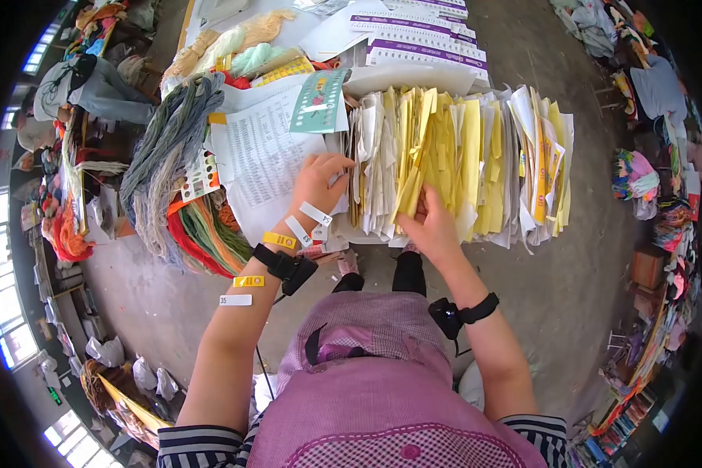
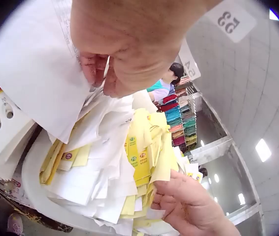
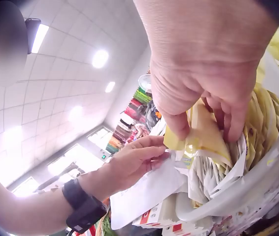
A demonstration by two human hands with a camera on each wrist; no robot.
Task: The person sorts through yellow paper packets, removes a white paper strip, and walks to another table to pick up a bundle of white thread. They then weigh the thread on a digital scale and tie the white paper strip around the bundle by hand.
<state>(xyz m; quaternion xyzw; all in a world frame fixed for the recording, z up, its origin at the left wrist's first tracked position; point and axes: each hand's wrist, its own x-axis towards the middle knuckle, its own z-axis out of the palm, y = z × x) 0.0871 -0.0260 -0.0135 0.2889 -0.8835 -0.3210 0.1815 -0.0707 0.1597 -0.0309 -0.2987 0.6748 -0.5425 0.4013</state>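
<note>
The right hand (image 1: 433, 230) is pinching the near end of a folded yellow packet (image 1: 416, 165) between the thumb and the bent fingers. The packet is standing within the row of paper slips (image 1: 452, 148), left of the row's middle. Its long axis is running away from the person's torso, with the far end angling slightly to the person's right; the row itself is extending crosswise, from left to right. The packet is therefore extending forward from the right fingers, and the right hand is lying nearer to it than the left hand (image 1: 317, 186). The left hand is resting off to the packet's left, at the left end of the row and beside the printed sheet (image 1: 265, 152), with white slips (image 1: 374, 152) lying between it and the packet. Its fingers are bending inward; whether they are gripping a slip, the views are not showing clearly.
</note>
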